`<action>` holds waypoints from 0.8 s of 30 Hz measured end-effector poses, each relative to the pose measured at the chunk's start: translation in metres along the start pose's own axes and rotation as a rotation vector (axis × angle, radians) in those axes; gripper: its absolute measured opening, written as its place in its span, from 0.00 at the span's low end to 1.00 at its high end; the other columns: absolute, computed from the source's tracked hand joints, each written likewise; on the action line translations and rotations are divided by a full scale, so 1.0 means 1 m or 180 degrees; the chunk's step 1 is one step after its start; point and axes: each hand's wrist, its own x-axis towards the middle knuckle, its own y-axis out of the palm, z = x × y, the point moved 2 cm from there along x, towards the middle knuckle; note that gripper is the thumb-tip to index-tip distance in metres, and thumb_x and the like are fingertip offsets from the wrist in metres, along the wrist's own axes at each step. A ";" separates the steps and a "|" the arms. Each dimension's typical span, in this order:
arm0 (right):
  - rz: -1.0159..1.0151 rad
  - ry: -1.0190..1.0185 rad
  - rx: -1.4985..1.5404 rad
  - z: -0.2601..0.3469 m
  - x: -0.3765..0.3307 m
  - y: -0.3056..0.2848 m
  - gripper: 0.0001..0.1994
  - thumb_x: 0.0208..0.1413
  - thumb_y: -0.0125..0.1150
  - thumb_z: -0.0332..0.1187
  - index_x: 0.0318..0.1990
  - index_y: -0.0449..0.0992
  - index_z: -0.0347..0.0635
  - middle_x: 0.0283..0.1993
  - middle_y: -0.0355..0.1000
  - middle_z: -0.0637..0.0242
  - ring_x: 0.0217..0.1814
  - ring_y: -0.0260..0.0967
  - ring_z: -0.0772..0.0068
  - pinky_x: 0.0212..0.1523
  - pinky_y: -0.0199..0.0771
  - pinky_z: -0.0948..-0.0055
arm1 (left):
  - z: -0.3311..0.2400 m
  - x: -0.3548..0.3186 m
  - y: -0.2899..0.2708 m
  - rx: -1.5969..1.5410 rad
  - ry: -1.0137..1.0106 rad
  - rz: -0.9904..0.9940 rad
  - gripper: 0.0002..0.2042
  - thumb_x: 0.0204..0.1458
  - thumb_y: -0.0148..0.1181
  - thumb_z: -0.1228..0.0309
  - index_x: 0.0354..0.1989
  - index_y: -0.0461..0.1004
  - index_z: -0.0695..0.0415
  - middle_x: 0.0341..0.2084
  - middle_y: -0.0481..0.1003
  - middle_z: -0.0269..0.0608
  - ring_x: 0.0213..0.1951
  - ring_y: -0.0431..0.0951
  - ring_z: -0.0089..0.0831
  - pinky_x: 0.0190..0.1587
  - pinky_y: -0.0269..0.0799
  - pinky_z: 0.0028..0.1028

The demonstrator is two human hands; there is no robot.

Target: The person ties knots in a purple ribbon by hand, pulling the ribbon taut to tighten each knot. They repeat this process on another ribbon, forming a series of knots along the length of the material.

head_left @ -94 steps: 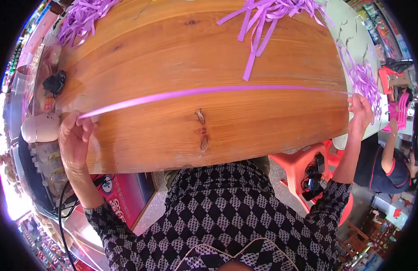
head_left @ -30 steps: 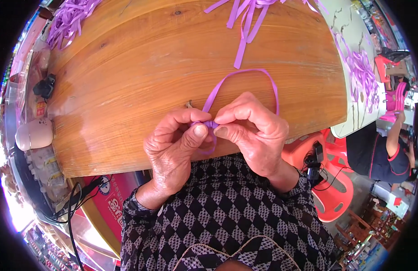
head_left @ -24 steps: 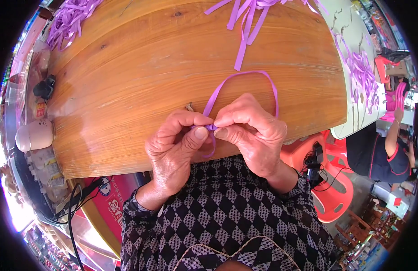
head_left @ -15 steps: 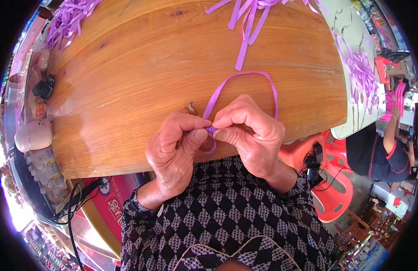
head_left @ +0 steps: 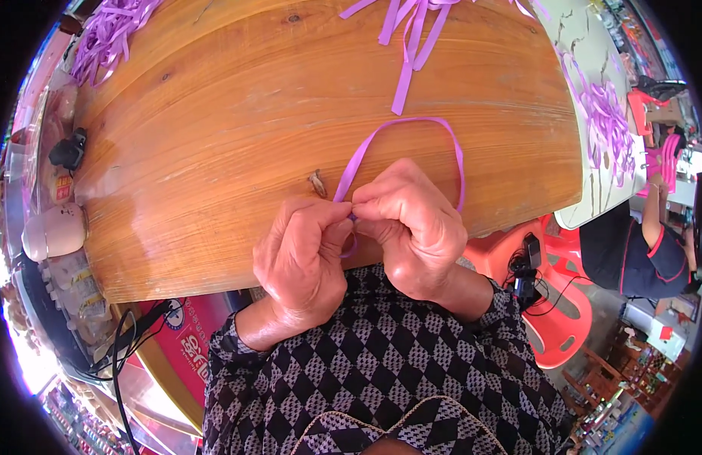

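A narrow purple ribbon (head_left: 356,161) is pinched between my two hands at the near edge of the wooden table. My left hand (head_left: 301,254) grips it between thumb and forefinger. My right hand (head_left: 413,227) pinches it right beside, the fingertips of both almost touching. Beyond the fingers the ribbon rises in a wide loop on the tabletop and comes back behind my right hand. A small loop of it hangs below the pinch. The fingers mostly hide the spot where the ribbon is gathered.
Purple ribbon bundles lie at the far left (head_left: 112,38), the far middle (head_left: 415,38) and on a white marbled table (head_left: 574,201) at right. A small brown scrap (head_left: 317,183) is on the wooden table (head_left: 214,136). Red plastic stools (head_left: 559,326) and a person (head_left: 631,254) are at right.
Both hands have drawn closer and rolled inward, so the gathered bit of ribbon is more covered. The lower small loop shows less. The person at right has shifted slightly.
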 end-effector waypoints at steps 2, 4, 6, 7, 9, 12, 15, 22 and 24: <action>-0.0011 -0.0158 -0.0109 -0.002 0.003 0.000 0.09 0.37 0.62 0.14 0.27 0.71 0.33 0.28 0.71 0.59 0.29 0.66 0.68 0.27 0.66 0.75 | 0.000 0.003 0.000 -0.0024 -0.0064 0.0077 0.04 0.45 0.60 0.79 0.29 0.73 0.61 0.21 0.70 0.41 0.20 0.72 0.31 0.22 0.66 0.24; -0.0019 -0.0331 -0.0210 -0.002 0.005 -0.001 0.09 0.37 0.62 0.14 0.28 0.71 0.33 0.28 0.71 0.59 0.28 0.66 0.68 0.26 0.66 0.74 | -0.002 0.005 -0.001 -0.0040 -0.0118 0.0143 0.04 0.45 0.60 0.80 0.29 0.73 0.61 0.21 0.70 0.41 0.20 0.71 0.30 0.22 0.66 0.24; 0.0135 -0.0424 -0.0293 -0.001 0.008 -0.003 0.09 0.38 0.63 0.15 0.29 0.71 0.32 0.28 0.70 0.60 0.29 0.66 0.68 0.27 0.66 0.75 | -0.003 0.004 -0.002 -0.0434 -0.0700 0.0300 0.05 0.47 0.58 0.81 0.33 0.72 0.64 0.21 0.70 0.39 0.21 0.71 0.26 0.23 0.67 0.23; 0.0131 -0.0434 -0.0295 0.001 0.009 -0.004 0.09 0.38 0.63 0.15 0.29 0.71 0.32 0.28 0.70 0.60 0.29 0.66 0.68 0.27 0.66 0.75 | -0.001 0.004 -0.004 -0.0433 -0.0690 0.0297 0.05 0.47 0.58 0.81 0.33 0.72 0.64 0.21 0.70 0.39 0.21 0.71 0.26 0.23 0.67 0.23; 0.0115 0.0103 0.0068 0.001 0.009 -0.006 0.08 0.40 0.64 0.17 0.30 0.71 0.32 0.29 0.70 0.61 0.30 0.66 0.70 0.29 0.66 0.76 | 0.007 0.002 -0.006 -0.2039 -0.1278 0.0479 0.07 0.50 0.55 0.82 0.38 0.71 0.66 0.24 0.71 0.37 0.24 0.72 0.22 0.26 0.70 0.21; 0.0108 0.0643 0.0299 -0.004 0.005 -0.008 0.08 0.41 0.65 0.19 0.30 0.72 0.32 0.30 0.70 0.63 0.31 0.65 0.72 0.31 0.66 0.77 | 0.008 0.001 -0.006 -0.2645 -0.2017 0.0524 0.09 0.52 0.54 0.81 0.42 0.70 0.67 0.26 0.72 0.36 0.26 0.72 0.21 0.28 0.72 0.20; 0.0168 0.0653 0.0235 -0.004 0.004 -0.009 0.09 0.41 0.65 0.20 0.31 0.72 0.33 0.30 0.70 0.63 0.31 0.65 0.74 0.32 0.66 0.78 | 0.010 0.001 -0.008 -0.2838 -0.2615 0.0618 0.09 0.52 0.55 0.80 0.41 0.71 0.66 0.25 0.73 0.36 0.27 0.73 0.20 0.29 0.73 0.18; 0.0169 0.0617 0.0077 0.002 0.003 -0.005 0.09 0.41 0.65 0.19 0.32 0.74 0.33 0.31 0.71 0.64 0.31 0.65 0.74 0.32 0.66 0.78 | 0.012 -0.006 -0.007 -0.2476 -0.2177 0.0538 0.06 0.52 0.55 0.78 0.38 0.71 0.65 0.21 0.71 0.34 0.23 0.72 0.18 0.25 0.71 0.17; 0.0132 0.0642 0.0075 0.002 0.003 -0.004 0.09 0.41 0.65 0.19 0.32 0.74 0.33 0.30 0.71 0.64 0.31 0.65 0.73 0.32 0.65 0.78 | 0.013 -0.007 -0.005 -0.2433 -0.2104 0.0452 0.05 0.53 0.55 0.76 0.36 0.72 0.65 0.20 0.71 0.33 0.22 0.71 0.17 0.22 0.69 0.16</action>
